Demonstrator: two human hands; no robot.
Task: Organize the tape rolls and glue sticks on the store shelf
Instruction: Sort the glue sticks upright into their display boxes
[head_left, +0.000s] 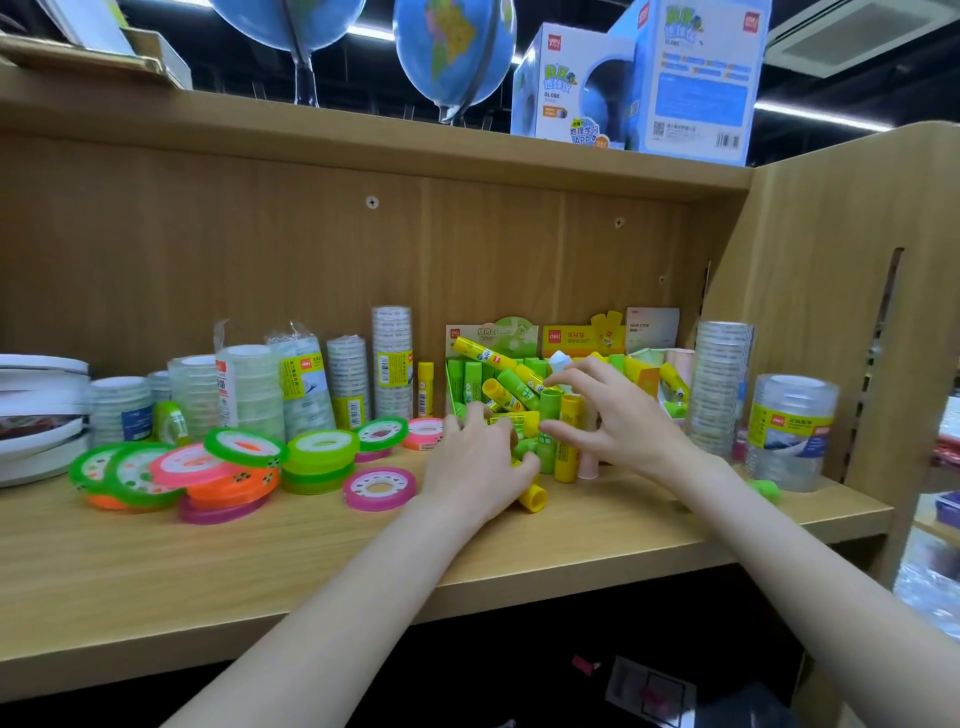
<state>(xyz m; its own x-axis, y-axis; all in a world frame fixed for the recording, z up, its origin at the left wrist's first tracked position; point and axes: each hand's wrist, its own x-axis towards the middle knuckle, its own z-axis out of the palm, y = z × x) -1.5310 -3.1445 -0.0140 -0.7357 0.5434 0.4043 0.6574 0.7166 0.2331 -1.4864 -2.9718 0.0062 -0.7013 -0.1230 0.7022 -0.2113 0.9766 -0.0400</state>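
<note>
A jumble of green and yellow glue sticks (511, 387) fills a green display box at the middle of the wooden shelf (311, 551). More stand upright in front of it (566, 439). My left hand (475, 465) curls over glue sticks lying on the shelf; a yellow one (534, 498) pokes out beneath it. My right hand (615, 413) hovers over the upright sticks, thumb and fingers spread around a green one. Coloured tape rolls (234, 467) lie in loose piles on the left. Stacks of clear tape (291, 384) stand behind them.
Tall clear tape stacks (722, 384) and a wrapped tape pack (789, 431) stand at the right by the shelf's side panel. White tape rolls (36, 415) sit at the far left. Globes and globe boxes (634, 78) stand on the shelf above.
</note>
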